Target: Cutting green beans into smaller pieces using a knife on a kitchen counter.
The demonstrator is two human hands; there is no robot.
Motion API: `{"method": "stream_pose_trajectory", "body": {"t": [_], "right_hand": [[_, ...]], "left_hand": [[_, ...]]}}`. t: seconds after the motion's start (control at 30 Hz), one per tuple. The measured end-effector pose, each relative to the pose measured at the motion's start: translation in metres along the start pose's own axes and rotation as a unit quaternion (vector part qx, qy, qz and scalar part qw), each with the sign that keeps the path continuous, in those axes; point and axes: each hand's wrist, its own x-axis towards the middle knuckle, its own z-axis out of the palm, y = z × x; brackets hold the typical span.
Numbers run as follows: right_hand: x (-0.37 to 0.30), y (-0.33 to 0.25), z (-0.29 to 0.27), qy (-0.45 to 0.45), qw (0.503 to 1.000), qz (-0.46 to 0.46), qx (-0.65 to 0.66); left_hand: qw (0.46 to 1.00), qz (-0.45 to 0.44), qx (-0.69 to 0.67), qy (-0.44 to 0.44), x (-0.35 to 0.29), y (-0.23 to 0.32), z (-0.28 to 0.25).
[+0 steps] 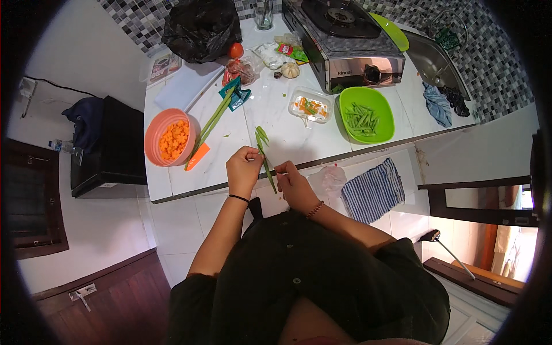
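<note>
My left hand (244,171) is at the counter's front edge, its thumb and fingers pinched on a green bean (268,172) that slants down toward me. My right hand (295,187) is close beside the bean's lower end, fingers curled; whether anything is between them is hidden. Just beyond my left fingertips, short green bean pieces (261,135) lie on the counter. A green square bowl (386,101) to the right holds cut green beans. At the left, a salmon-coloured bowl (150,133) holds diced carrot (174,141).
Long green stalks (214,122) and a flat orange piece (198,157) lie beside the salmon bowl. A clear tray (295,95) with scraps sits mid-counter. Behind are a black bag (202,31), a tomato (236,50), garlic (290,70), a stove (359,60) and a sink (440,60).
</note>
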Motion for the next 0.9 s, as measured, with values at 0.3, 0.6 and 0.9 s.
{"method": "stream_pose_trajectory", "body": {"t": [0.3,0.6,0.9], "right_hand": [[0.024,-0.007,0.0,-0.013,0.999,-0.026,-0.031],[0.006,0.001,-0.014,-0.006,1.0,-0.006,0.009],[0.002,0.005,-0.018,-0.061,0.997,0.007,0.05]], "left_hand": [[1.0,0.02,0.008,0.006,-0.001,0.004,0.001],[0.996,0.059,0.047,0.038,-0.001,0.012,0.004],[0.996,0.056,0.072,0.005,0.009,0.004,-0.003]]}}
